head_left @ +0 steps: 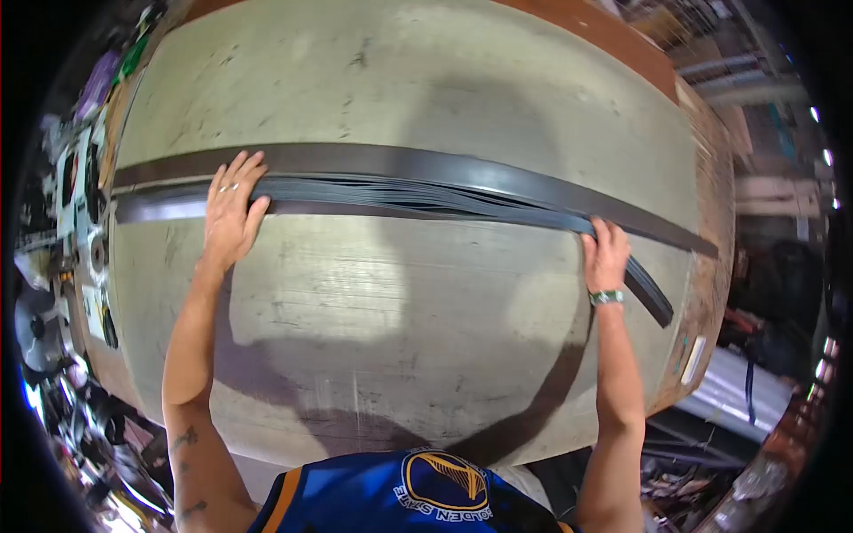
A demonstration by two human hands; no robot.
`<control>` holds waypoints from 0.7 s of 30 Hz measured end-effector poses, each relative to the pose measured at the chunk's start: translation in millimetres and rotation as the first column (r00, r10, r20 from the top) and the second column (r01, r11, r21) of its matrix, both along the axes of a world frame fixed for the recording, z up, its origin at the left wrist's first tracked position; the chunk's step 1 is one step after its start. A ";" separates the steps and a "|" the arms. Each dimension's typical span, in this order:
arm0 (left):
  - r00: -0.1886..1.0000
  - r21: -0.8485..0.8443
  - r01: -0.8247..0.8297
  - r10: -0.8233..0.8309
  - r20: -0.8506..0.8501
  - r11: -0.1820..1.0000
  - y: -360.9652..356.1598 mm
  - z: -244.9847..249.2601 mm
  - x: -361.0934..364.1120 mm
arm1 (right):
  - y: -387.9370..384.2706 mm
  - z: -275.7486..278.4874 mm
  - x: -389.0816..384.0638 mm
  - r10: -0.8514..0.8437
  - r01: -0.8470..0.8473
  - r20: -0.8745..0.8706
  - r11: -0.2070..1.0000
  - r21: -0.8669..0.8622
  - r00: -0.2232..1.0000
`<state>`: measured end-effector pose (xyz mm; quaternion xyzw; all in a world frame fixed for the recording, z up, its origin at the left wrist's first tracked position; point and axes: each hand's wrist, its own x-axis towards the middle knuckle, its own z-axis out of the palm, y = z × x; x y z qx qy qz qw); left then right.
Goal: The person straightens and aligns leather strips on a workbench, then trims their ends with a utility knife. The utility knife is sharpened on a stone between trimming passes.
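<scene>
A bundle of long, thin dark strips (pixel 391 193) lies across the work table (pixel 355 266), its layers fanned slightly apart in the middle. Behind it runs a wider dark flat strip (pixel 382 162), roughly parallel. My left hand (pixel 234 209) rests over the bundle's left part, fingers stretched toward the wide strip and thumb apart. Toward the other end, my right hand (pixel 607 259) has its fingers wrapped round the bundle. Beyond that hand the bundle bends toward me and ends near the table's right side. The strips' material cannot be made out for certain.
Along the left edge lie a tape roll (pixel 98 252) and several small items. A small white bar (pixel 693 360) sits on the wooden right edge. Below that edge is a shiny wrapped roll (pixel 742 391). Clutter surrounds the table on both sides.
</scene>
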<state>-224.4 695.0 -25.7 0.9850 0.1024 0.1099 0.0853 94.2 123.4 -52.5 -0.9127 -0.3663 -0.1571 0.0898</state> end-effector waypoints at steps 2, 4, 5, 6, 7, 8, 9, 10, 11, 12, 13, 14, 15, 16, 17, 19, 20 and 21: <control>0.999 0.025 -0.030 0.031 -0.014 0.999 -6.5 -0.3 2.7 | 6.2 2.5 -1.7 0.025 -0.027 0.028 0.997 0.076 0.999; 0.995 0.070 -0.090 0.087 0.042 0.993 -27.2 -6.3 10.0 | 10.8 7.5 -2.3 -0.001 0.001 -0.003 0.995 0.102 1.000; 0.994 0.053 -0.058 0.053 0.094 0.997 -54.3 -5.4 27.3 | 11.6 12.5 -3.5 0.001 0.002 -0.028 0.994 0.105 1.000; 0.990 0.029 -0.023 0.019 0.141 0.999 -95.2 -2.2 47.3 | 11.4 10.8 -5.0 0.016 -0.023 0.044 0.987 0.159 0.999; 0.982 0.003 0.004 -0.004 0.191 1.000 -138.8 2.3 69.8 | 9.9 7.2 -5.4 -0.002 -0.007 0.058 0.987 0.158 0.998; 0.982 -0.052 0.074 -0.063 0.178 0.996 -191.0 11.6 97.2 | 7.2 5.6 -6.4 -0.017 0.014 0.026 0.994 0.107 1.000; 0.980 -0.101 0.129 -0.111 0.165 0.987 -242.7 21.8 123.6 | 5.0 2.7 -8.8 -0.008 0.004 0.033 0.992 0.126 0.999; 0.968 -0.096 0.156 -0.133 0.213 0.983 -290.3 18.2 150.8 | 5.5 1.3 -6.1 0.013 -0.019 0.043 0.989 0.149 0.999; 0.955 -0.088 0.174 -0.147 0.256 0.981 -322.8 6.6 172.4 | 6.7 1.4 -5.3 0.017 -0.021 0.031 0.989 0.147 0.999; 0.970 -0.050 0.118 -0.104 0.221 0.992 -338.0 -4.1 185.5 | 4.1 0.5 -6.5 0.025 -0.027 0.017 0.989 0.144 1.000; 0.981 -0.013 0.058 -0.055 0.187 0.998 -355.6 -11.5 200.4 | -1.4 2.7 -4.0 0.036 -0.036 0.001 0.990 0.138 0.999; 0.989 0.021 -0.001 -0.002 0.149 1.000 -373.6 -20.3 213.1 | -9.0 3.3 0.8 0.052 -0.050 -0.006 0.988 0.146 0.999; 0.977 0.035 -0.029 0.021 0.211 0.999 -372.8 -28.6 216.4 | -19.4 2.0 3.3 0.063 -0.059 -0.021 0.987 0.153 0.998; 0.982 0.033 -0.013 0.006 0.189 0.999 -371.4 -28.5 216.7 | -36.2 0.8 5.5 0.070 -0.063 -0.040 0.985 0.162 0.997; 0.986 0.034 0.004 -0.010 0.164 0.999 -371.0 -25.4 217.0 | -60.6 3.7 9.8 0.076 -0.068 -0.047 0.987 0.148 0.996; 0.989 0.049 -0.009 0.002 0.151 0.999 -375.1 -23.2 217.2 | -118.9 11.3 18.7 0.089 -0.079 -0.072 0.988 0.136 0.993; 0.990 0.062 -0.008 -0.001 0.142 0.998 -375.4 -21.5 218.0 | -152.2 11.9 23.0 0.088 -0.081 -0.055 0.991 0.106 0.995; 0.991 0.070 -0.003 -0.007 0.136 0.998 -375.3 -20.7 219.2 | -184.9 13.8 27.9 0.079 -0.074 -0.054 0.994 0.084 0.995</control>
